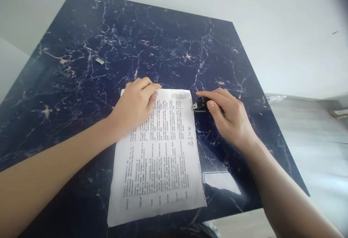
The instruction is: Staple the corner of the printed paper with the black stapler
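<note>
A stack of printed paper (160, 151) lies on the dark table with handwriting near its right margin. Across its upper left part rests my left hand (138, 100), fingers close together, pressing and holding it. A black stapler (201, 104) is in the grip of my right hand (228, 114), its metal front end at the upper right edge of the paper. Small marks that look like staples run down that edge. My right palm and fingers hide the back of the stapler.
The dark blue marbled table (168, 49) has a small silvery rectangular piece (99, 60) at its far left. A bright rectangular reflection shows at the near right. Beyond the right edge, clear plastic (276, 98) lies on the floor by a pale wall.
</note>
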`<action>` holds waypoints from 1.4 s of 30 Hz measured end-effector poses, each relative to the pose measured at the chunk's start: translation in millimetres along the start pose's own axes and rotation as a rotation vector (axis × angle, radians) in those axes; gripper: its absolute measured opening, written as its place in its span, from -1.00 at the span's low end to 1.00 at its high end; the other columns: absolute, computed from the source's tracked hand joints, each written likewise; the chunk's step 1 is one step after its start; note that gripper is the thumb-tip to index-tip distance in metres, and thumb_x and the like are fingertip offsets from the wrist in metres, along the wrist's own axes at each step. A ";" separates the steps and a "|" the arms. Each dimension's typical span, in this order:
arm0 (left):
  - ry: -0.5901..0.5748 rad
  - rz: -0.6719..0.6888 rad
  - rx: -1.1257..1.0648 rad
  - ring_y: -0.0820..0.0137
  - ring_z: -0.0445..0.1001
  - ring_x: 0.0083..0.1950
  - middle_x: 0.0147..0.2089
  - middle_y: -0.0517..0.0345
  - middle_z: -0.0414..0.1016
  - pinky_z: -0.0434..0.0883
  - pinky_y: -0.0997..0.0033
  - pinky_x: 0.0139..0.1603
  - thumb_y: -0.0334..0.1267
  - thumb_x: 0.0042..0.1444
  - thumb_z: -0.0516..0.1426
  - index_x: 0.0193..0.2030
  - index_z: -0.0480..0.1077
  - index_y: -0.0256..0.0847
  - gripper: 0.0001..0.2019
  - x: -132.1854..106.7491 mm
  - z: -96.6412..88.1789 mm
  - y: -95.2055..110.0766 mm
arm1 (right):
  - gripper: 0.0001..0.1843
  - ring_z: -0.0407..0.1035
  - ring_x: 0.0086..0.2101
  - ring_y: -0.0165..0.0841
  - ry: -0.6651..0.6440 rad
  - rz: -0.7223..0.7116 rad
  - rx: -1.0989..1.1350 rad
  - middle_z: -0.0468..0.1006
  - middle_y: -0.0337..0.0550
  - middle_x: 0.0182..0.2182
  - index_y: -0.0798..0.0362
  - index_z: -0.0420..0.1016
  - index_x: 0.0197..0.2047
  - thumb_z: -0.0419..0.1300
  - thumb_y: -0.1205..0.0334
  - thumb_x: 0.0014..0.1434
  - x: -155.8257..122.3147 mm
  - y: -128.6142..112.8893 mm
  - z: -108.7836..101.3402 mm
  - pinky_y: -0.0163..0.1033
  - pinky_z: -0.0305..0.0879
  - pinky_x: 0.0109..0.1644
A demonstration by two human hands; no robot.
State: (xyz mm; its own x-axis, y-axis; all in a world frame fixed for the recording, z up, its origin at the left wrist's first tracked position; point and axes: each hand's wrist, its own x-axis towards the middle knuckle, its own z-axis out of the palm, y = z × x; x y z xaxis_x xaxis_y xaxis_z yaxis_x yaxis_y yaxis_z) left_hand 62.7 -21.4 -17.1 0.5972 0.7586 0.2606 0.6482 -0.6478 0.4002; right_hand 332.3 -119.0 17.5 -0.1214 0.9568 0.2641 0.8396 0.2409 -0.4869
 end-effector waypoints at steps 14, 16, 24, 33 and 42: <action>-0.004 -0.012 -0.002 0.16 0.44 0.09 0.05 -0.03 0.46 0.35 0.05 0.24 -0.33 0.43 -0.07 0.22 0.47 -0.16 -0.62 -0.6 -1.1 -0.5 | -0.57 0.46 -0.05 -0.09 -0.002 -0.022 -0.026 0.54 -0.03 -0.02 -0.15 0.56 0.18 -0.08 0.03 0.52 -1.3 -2.3 3.8 0.11 0.38 0.01; -0.004 -0.013 0.002 0.16 0.44 0.09 0.05 -0.03 0.47 0.35 0.04 0.24 -0.33 0.43 -0.07 0.22 0.47 -0.17 -0.62 -1.2 -0.9 -1.4 | -0.57 0.46 -0.05 -0.09 -0.005 -0.018 -0.024 0.54 -0.02 -0.02 -0.15 0.56 0.19 -0.08 0.04 0.53 -1.7 -2.6 3.7 0.12 0.38 0.02; 0.002 -0.012 0.002 0.16 0.45 0.09 0.05 -0.03 0.47 0.36 0.05 0.23 -0.32 0.44 -0.08 0.23 0.47 -0.15 -0.61 -2.3 -0.3 -2.4 | -0.57 0.45 -0.10 -0.12 -0.002 -0.002 -0.019 0.50 -0.03 -0.10 -0.15 0.56 0.21 -0.06 0.04 0.52 -3.3 -0.4 1.8 0.12 0.38 0.00; -0.049 -0.056 -0.052 0.18 0.47 0.08 0.05 0.01 0.50 0.38 0.06 0.23 -0.25 0.44 -0.05 0.22 0.51 -0.12 -0.62 1.6 -4.7 -4.7 | -0.56 0.47 -0.14 -0.12 -0.018 -0.010 -0.006 0.52 -0.03 -0.12 -0.16 0.58 0.18 -0.05 -0.03 0.51 0.1 -0.6 -2.4 0.08 0.41 -0.06; -0.091 -0.055 -0.083 0.20 0.50 0.06 0.07 0.09 0.53 0.42 0.10 0.19 -0.21 0.40 0.01 0.16 0.55 0.03 -0.65 9.0 -7.2 -8.9 | -0.55 0.49 -0.20 -0.20 0.123 0.110 0.029 0.61 -0.11 -0.21 -0.12 0.65 -0.20 -0.01 -0.07 0.50 16.4 -4.4 -4.3 -0.02 0.38 -0.04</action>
State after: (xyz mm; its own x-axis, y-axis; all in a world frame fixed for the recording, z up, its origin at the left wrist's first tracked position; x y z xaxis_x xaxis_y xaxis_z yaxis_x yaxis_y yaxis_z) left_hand 58.9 -8.3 -12.0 0.6048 0.7808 0.1566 0.6419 -0.5944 0.4844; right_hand 328.9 -105.1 27.6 0.0374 0.9510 0.3068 0.8282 0.1423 -0.5421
